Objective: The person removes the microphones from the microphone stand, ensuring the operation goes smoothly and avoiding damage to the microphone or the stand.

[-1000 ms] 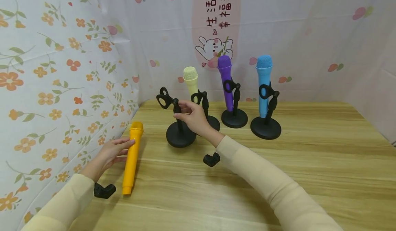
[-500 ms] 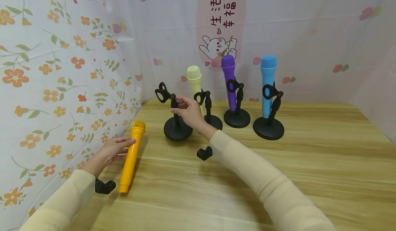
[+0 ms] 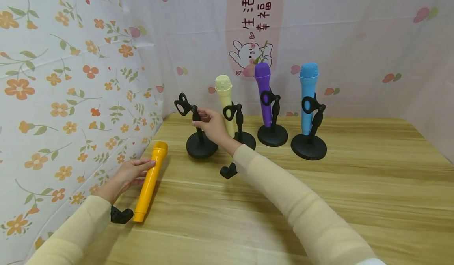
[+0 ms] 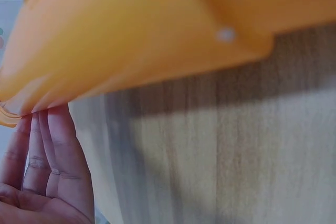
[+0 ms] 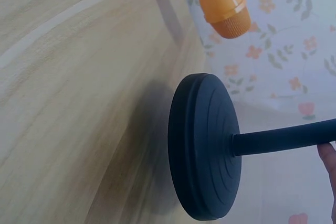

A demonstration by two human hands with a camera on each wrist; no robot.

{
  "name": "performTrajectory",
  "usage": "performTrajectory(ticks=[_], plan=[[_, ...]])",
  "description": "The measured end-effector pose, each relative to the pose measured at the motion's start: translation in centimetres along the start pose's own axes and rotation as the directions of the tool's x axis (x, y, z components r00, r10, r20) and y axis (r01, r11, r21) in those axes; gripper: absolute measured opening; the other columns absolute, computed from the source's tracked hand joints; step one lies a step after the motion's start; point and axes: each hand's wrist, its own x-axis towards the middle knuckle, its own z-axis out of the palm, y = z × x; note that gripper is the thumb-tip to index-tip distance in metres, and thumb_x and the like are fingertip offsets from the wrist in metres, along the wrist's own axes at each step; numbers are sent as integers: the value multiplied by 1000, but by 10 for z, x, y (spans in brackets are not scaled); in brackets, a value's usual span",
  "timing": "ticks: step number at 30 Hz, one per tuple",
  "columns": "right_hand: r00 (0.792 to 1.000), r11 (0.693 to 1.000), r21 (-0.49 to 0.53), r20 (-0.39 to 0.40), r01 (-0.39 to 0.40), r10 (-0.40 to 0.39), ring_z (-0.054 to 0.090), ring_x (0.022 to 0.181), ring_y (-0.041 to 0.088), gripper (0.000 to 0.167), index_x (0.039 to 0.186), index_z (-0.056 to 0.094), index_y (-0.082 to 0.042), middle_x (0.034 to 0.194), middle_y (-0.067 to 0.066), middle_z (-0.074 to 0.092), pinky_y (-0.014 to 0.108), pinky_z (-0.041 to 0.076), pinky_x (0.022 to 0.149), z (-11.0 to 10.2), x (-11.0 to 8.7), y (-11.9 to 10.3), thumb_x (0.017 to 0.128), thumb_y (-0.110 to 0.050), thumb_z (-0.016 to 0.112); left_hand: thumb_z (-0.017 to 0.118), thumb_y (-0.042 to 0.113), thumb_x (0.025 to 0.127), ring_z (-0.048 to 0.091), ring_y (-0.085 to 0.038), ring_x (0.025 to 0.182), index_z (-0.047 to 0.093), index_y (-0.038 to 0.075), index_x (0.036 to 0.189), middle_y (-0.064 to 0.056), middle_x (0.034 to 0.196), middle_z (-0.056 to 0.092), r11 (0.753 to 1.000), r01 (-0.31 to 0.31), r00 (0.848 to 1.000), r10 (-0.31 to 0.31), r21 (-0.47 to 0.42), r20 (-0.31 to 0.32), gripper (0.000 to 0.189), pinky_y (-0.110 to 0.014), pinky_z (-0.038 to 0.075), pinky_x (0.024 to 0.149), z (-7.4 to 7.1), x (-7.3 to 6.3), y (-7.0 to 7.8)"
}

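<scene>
Since a second ago, your right hand (image 3: 214, 127) has carried the black, round-based desk stand with a ring-shaped clip (image 3: 201, 146) farther left and toward the far edge, widening the gap between its base and the stand to its right. The glossy, orange, plastic-looking cylindrical microphone (image 3: 149, 188) in your left hand (image 3: 132, 175) now slants more, its near end swung left. The pale-yellow microphone with a mesh-textured head (image 3: 223, 95), the purple one (image 3: 263, 87) and the sky-blue one (image 3: 307, 85) have stayed in their black round-based stands at the far side.

Your hands are apart, each clamped on its own thing. Your right arm reaches in from the near right, its cream fabric sleeve (image 3: 294, 194) crossing the wood-grained worktop (image 3: 372, 182) diagonally, with thumb and fingers pinching the stand's upright below the clip. Whether the base touches the worktop, you cannot tell. Your left arm comes from the near left; that thumb lies on top of the orange microphone while the fingers reach beneath it. The orange microphone sits left and nearer than the stand you hold, its head pointing far.
</scene>
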Motion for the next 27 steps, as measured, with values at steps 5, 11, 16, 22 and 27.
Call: performTrajectory(ticks=[5, 11, 16, 22, 27], plan=[[1000, 1000, -7, -15, -13, 13, 64, 101, 21, 43, 125, 63, -4, 113, 11, 65, 24, 53, 83, 4, 5, 2, 85, -10, 76, 74, 40, 86, 65, -11, 82, 63, 3, 127, 7, 92, 68, 1000, -4, 1000, 4, 11, 0, 56, -31, 57, 72, 2, 1, -3], [999, 999, -43, -46, 0, -2, 65, 99, 21, 41, 124, 64, -5, 111, 11, 67, 23, 53, 81, 7, 11, 5, 84, -8, 76, 72, 39, 88, 65, -11, 82, 56, -2, 133, 6, 93, 67, 999, -16, 1000, 15, 28, 11, 63, -31, 57, 73, 5, 0, -3], [999, 998, -69, -47, 2, -5, 65, 100, 21, 40, 122, 65, -5, 111, 11, 67, 21, 52, 80, 9, 15, 8, 84, -7, 76, 72, 38, 88, 65, -11, 81, 55, -3, 133, 7, 92, 68, 999, -11, 1000, 11, 37, 9, 64, -31, 57, 72, 5, 0, -3], [999, 997, -71, -51, -11, 7, 64, 100, 21, 40, 123, 64, -5, 112, 11, 66, 20, 52, 81, 11, 18, 9, 85, -7, 75, 72, 37, 88, 66, -11, 81, 55, -4, 133, 7, 92, 69, 999, -8, 1000, 8, 46, 9, 63, -32, 57, 72, 5, 0, -4], [998, 997, -83, -55, -11, 7, 64, 99, 21, 39, 122, 64, -6, 111, 11, 66, 21, 52, 81, 13, 19, 14, 85, -6, 75, 73, 38, 87, 66, -11, 82, 53, -5, 135, 6, 95, 69, 999, -6, 1000, 6, 52, 9, 67, -32, 57, 73, 6, 3, -7]])
